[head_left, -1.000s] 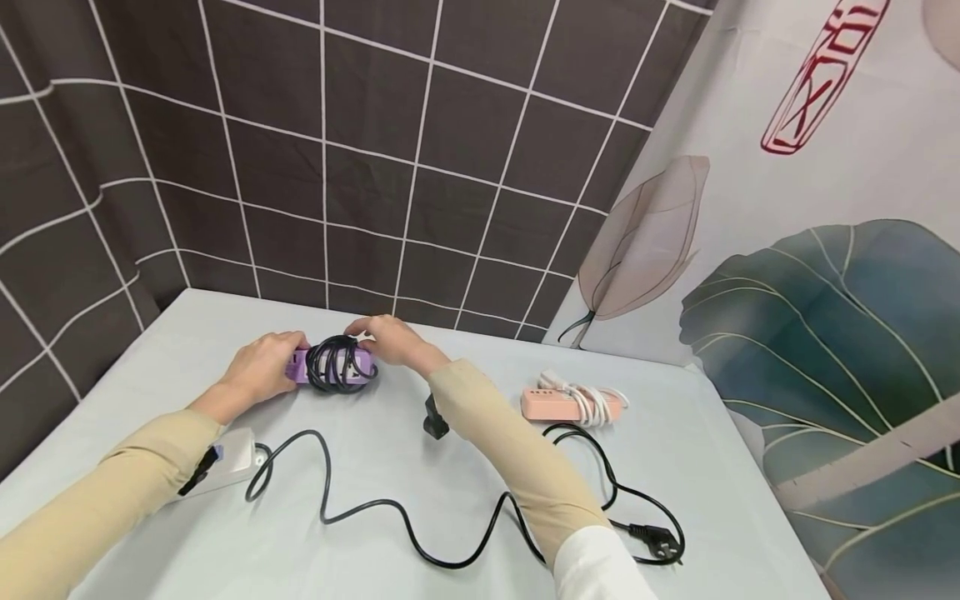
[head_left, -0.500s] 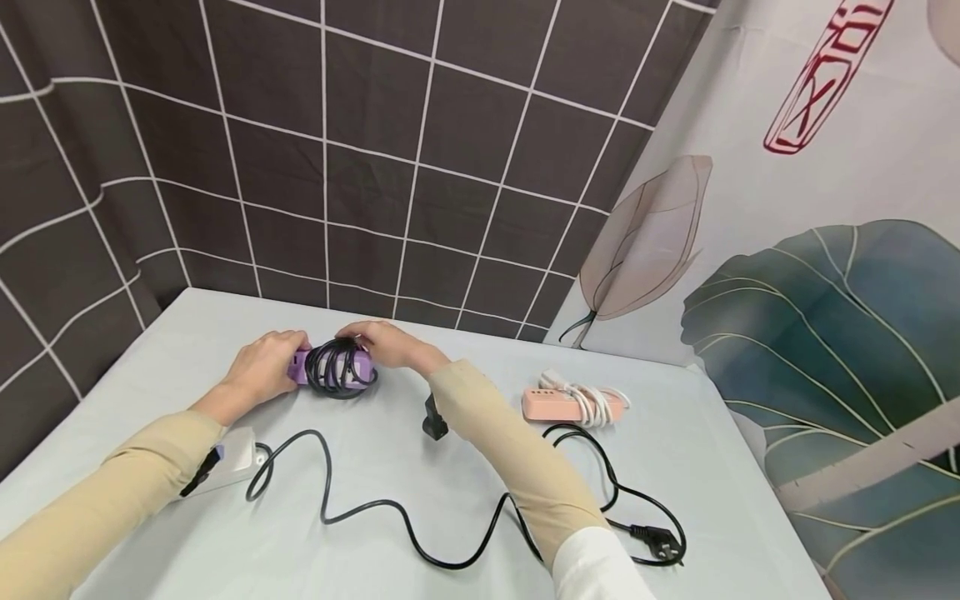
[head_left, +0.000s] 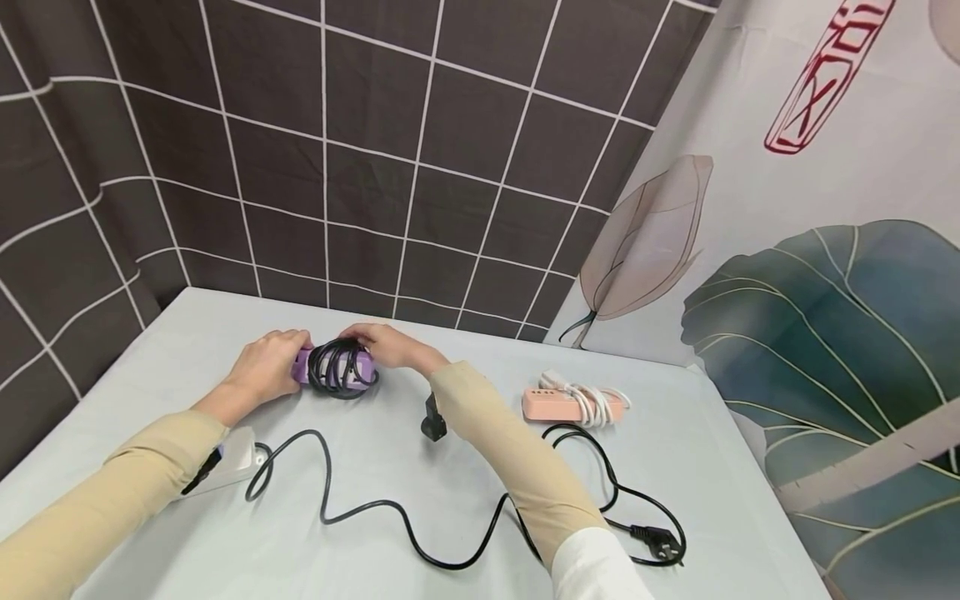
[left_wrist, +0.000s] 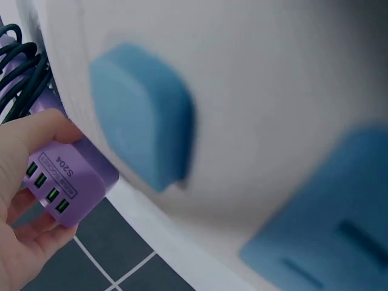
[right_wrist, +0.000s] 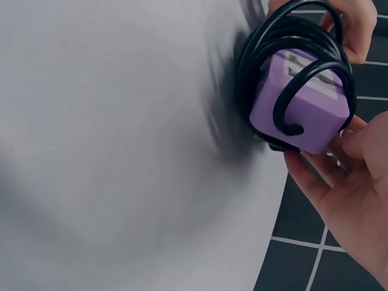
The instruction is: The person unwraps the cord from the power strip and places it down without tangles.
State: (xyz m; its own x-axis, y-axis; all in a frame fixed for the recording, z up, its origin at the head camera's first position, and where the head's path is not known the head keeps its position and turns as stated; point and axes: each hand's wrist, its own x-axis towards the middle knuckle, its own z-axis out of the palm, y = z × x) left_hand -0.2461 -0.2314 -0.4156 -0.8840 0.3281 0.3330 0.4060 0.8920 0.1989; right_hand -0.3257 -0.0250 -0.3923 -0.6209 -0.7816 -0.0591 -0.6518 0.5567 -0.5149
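Note:
A purple power strip [head_left: 363, 364] with a black cord [head_left: 330, 367] coiled round its middle is held near the table's back edge. My left hand [head_left: 264, 367] grips its left end, thumb on one side and fingers on the other. In the left wrist view that end of the purple power strip [left_wrist: 79, 182] shows several USB ports. My right hand [head_left: 390, 343] reaches over the right end, its curled fingers on the cord at the far side. In the right wrist view, the right hand [right_wrist: 351, 188] lies close behind the coil, and its fingertips are partly hidden there.
A pink power strip [head_left: 547, 406] wrapped in white cord lies to the right. By the left sleeve sits a white power strip [head_left: 238, 454], its long black cord [head_left: 442, 565] snaking to a plug [head_left: 660, 543]. Another black plug [head_left: 433, 423] lies beside the right sleeve.
My right hand has drawn slightly nearer over the coil, its fingers now closer in round the cord. The purple power strip has shifted only a little; the left hand keeps its grip.

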